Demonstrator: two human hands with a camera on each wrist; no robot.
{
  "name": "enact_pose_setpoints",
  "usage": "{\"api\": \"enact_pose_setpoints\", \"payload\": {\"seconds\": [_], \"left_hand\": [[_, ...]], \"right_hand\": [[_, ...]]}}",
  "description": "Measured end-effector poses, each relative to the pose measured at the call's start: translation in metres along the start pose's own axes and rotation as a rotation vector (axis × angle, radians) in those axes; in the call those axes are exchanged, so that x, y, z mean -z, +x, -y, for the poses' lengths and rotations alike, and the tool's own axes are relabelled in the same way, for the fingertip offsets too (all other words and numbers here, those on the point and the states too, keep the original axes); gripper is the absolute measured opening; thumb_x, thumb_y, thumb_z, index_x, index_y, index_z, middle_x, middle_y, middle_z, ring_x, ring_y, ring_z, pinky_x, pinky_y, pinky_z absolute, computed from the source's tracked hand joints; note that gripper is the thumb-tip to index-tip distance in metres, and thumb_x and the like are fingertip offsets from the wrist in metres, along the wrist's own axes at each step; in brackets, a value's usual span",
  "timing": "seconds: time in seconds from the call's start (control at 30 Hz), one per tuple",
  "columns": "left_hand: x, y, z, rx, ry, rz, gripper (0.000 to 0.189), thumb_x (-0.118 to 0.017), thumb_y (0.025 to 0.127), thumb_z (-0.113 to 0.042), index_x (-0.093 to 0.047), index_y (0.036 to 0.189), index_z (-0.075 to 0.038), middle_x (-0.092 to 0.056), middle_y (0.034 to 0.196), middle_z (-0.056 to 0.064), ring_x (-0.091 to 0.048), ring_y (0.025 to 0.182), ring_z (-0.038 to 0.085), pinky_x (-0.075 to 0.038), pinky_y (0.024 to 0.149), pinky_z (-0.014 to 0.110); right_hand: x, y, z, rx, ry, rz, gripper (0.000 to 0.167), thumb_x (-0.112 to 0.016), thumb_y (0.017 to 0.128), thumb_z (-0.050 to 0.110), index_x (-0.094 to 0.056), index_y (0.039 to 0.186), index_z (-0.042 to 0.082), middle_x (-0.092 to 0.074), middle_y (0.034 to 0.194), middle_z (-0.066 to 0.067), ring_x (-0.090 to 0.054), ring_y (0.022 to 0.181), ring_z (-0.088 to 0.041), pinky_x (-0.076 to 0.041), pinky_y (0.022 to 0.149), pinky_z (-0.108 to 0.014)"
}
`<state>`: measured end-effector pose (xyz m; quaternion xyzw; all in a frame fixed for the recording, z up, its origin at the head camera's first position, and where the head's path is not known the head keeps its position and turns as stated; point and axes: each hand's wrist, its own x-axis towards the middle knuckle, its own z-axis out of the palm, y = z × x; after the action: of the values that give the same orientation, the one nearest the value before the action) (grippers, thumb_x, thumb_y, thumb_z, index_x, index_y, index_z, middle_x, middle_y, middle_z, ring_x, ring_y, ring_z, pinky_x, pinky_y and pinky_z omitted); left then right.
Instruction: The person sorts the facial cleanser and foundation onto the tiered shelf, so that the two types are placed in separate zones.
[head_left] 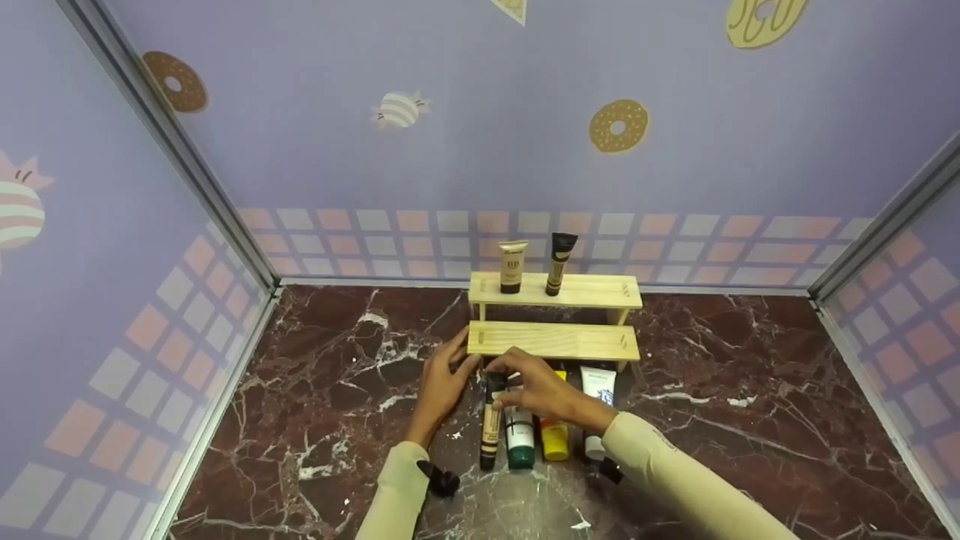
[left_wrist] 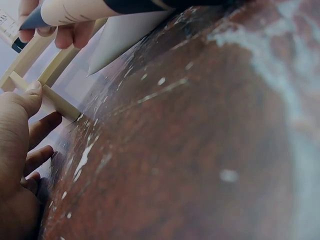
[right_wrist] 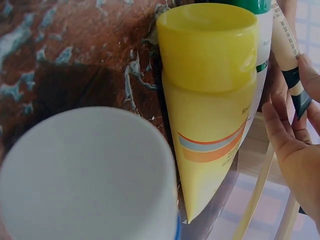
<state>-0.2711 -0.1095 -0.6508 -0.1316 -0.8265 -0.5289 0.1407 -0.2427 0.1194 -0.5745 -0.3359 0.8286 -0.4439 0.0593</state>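
My right hand (head_left: pixel 544 388) pinches the dark flat end of a beige-and-black cosmetic tube (head_left: pixel 490 439), which lies leftmost in a row on the table. Thumb and fingers meet around that end in the right wrist view, where the tube (right_wrist: pixel 285 37) shows at the upper right. To its right lie a white tube with a green cap (head_left: pixel 520 442), a yellow tube (head_left: pixel 555 442) and a white tube (head_left: pixel 598 381). My left hand (head_left: pixel 441 386) is at the left end of a two-step wooden rack (head_left: pixel 555 341), fingers spread and thumb touching or close to it.
On the rack's upper step stand a beige BB cream tube (head_left: pixel 511 268) and a slightly tilted black-and-gold tube (head_left: pixel 558 266). Behind it rises a patterned purple wall (head_left: pixel 450 165). The table (head_left: pixel 337 420) is dark red marbled, with metal-edged walls at both sides.
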Motion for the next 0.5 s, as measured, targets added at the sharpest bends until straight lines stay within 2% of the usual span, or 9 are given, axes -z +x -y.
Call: {"api": "enact_pose_setpoints", "payload": {"seconds": [0.07,0.27,0.37,0.5], "left_hand": [[0.000,0.000,0.000,0.005,-0.002,0.006,0.062,-0.077,0.105,-0.028,-0.058,0.159,-0.004,-0.070,0.142,0.022,-0.063,0.134,0.041,-0.045,0.118,0.064],[0.001,0.000,0.000,0.016,0.006,0.012,0.063,-0.077,0.105,-0.029,-0.058,0.160,-0.005,-0.069,0.142,0.023,-0.063,0.135,0.041,-0.045,0.118,0.063],[0.002,0.000,-0.001,0.018,0.004,0.015,0.063,-0.077,0.105,-0.029,-0.057,0.160,-0.005,-0.067,0.146,0.023,-0.063,0.136,0.041,-0.045,0.119,0.063],[0.001,0.000,0.000,0.017,-0.004,0.024,0.064,-0.076,0.106,-0.029,-0.056,0.161,-0.005,-0.069,0.144,0.022,-0.059,0.141,0.042,-0.039,0.123,0.065]], "right_hand": [[0.001,-0.001,0.000,-0.012,0.007,-0.007,0.049,-0.094,0.088,0.014,-0.072,0.131,0.004,-0.068,0.119,-0.008,-0.067,0.117,-0.028,-0.056,0.109,-0.050],[0.001,-0.008,0.004,-0.022,0.060,-0.028,0.048,-0.092,0.090,0.013,-0.070,0.132,0.005,-0.066,0.120,-0.007,-0.070,0.111,-0.028,-0.061,0.102,-0.043],[0.001,-0.011,0.005,-0.012,0.095,-0.038,0.049,-0.091,0.092,0.011,-0.069,0.134,0.002,-0.066,0.124,-0.009,-0.071,0.115,-0.031,-0.062,0.102,-0.043],[0.001,-0.015,0.006,0.000,0.079,-0.063,0.050,-0.092,0.091,0.014,-0.069,0.133,0.000,-0.068,0.126,-0.009,-0.068,0.117,-0.029,-0.061,0.101,-0.043]]}}
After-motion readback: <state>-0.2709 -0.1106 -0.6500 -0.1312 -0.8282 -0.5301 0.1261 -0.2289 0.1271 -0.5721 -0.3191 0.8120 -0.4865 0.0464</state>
